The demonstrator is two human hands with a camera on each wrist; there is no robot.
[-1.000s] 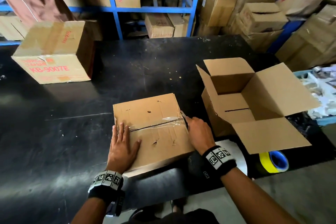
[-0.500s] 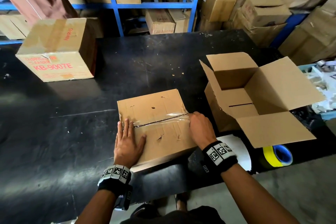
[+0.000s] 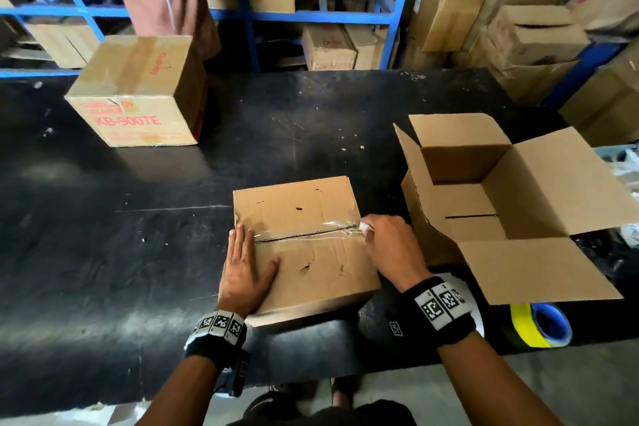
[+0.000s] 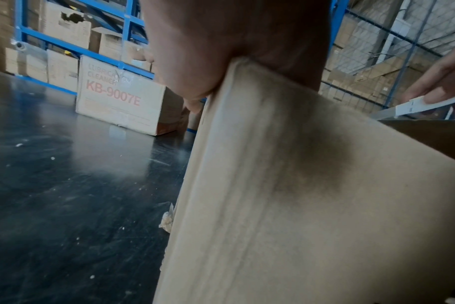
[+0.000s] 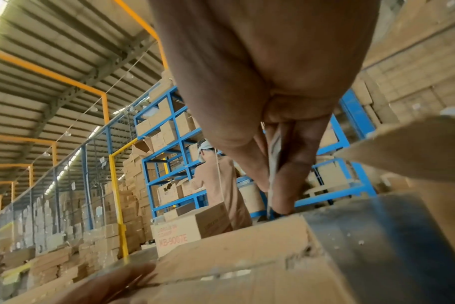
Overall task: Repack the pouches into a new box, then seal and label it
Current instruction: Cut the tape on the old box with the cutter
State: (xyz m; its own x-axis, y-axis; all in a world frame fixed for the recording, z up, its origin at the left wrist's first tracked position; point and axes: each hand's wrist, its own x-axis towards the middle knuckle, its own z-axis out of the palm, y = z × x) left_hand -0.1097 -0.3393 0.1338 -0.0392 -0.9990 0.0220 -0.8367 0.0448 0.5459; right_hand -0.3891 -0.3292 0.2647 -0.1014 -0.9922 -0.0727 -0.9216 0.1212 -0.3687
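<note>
A closed, dented cardboard box (image 3: 304, 207) with a clear-taped middle seam lies on the black table (image 3: 138, 235) in front of me. My left hand (image 3: 247, 263) presses flat on the box's left end, fingers straight; its palm (image 4: 234, 41) fills the left wrist view. At the seam's right end, my right hand (image 3: 387, 242) grips a white cutter (image 3: 364, 226), also seen as the cutter (image 4: 413, 107) (image 5: 274, 156) between thumb and fingers. The blade tip is hidden. An open, empty new box (image 3: 484, 197) stands right beside it. No pouches show.
A yellow-and-blue tape roll (image 3: 539, 325) lies at the table's near right edge under a flap. A sealed box marked KB-9007E (image 3: 138, 93) stands at the far left. Blue racks with cartons (image 3: 328, 45) line the back; a person (image 5: 221, 181) works there.
My right hand has stayed at the seam's right end, and the dark blade seen a second ago is now covered. The left hand keeps pressing the box.
</note>
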